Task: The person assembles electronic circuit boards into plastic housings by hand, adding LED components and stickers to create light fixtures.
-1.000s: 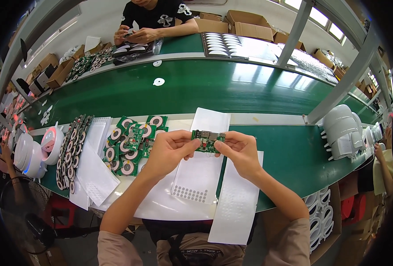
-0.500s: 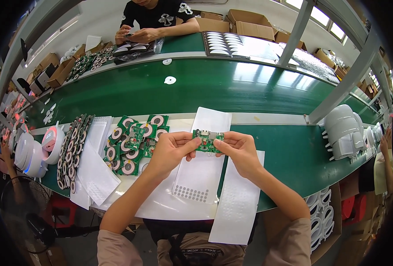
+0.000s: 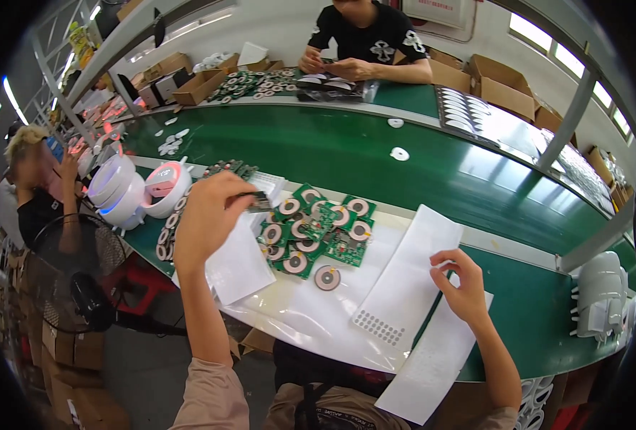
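Observation:
My left hand [image 3: 207,218] pinches a green circuit board [image 3: 260,203], seen nearly edge-on, above the left part of the table. Beneath and beside it stand rows of boards with round coils [image 3: 166,240], partly hidden by the hand. A loose heap of green circuit boards [image 3: 293,265], many with pinkish ring coils, lies just right of that hand. One separate round coil [image 3: 327,277] rests in front of the heap. My right hand [image 3: 467,288] is raised over two white sheets, its fingers curved and apart, holding nothing. Small grey dots line the bottom of the left sheet [image 3: 415,272].
White rounded devices [image 3: 121,190] stand at the left, and more white housings [image 3: 599,294] at the right. Across the green conveyor belt [image 3: 296,136], a person handles small parts. Another person stands at far left beyond a fan [image 3: 85,294]. A metal post [image 3: 569,115] rises at right.
My hands have parted. The left has carried the circuit board leftward to the rows of boards; the right has let go and moved aside. The view has turned left.

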